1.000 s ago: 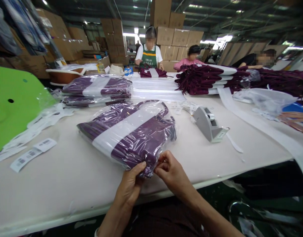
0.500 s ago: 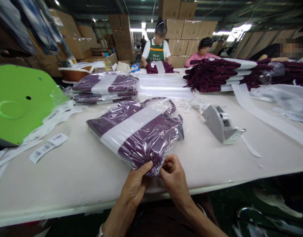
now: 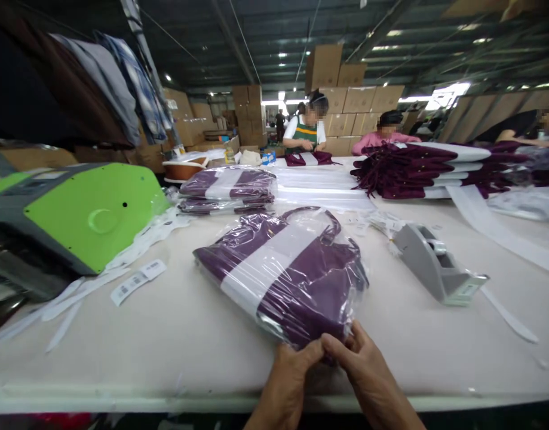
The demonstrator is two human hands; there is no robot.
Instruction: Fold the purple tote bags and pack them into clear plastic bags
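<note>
A purple handbag (image 3: 307, 286) with a white paper band (image 3: 269, 263) across it lies inside a clear plastic bag on the table. Its handles show at the far side. My left hand (image 3: 294, 370) is closed on the near edge of the plastic-wrapped handbag, thumb on top and fingers mostly hidden beneath. From the right, my right hand (image 3: 361, 361) pinches the same near corner, its thumb close against the left thumb. The plastic there is bunched under the fingers.
A grey tape dispenser (image 3: 435, 266) stands to the right. At left are a green machine (image 3: 99, 218) and a printed label strip (image 3: 137, 280). Behind lie wrapped purple bags (image 3: 229, 185) and a purple pile (image 3: 404, 170). A co-worker (image 3: 307, 128) works across the table (image 3: 166, 346).
The view has tilted up and swung left, so everything appears lower and further right. My thumbs have come together at the handbag's near edge; both hands stay on the plastic.
</note>
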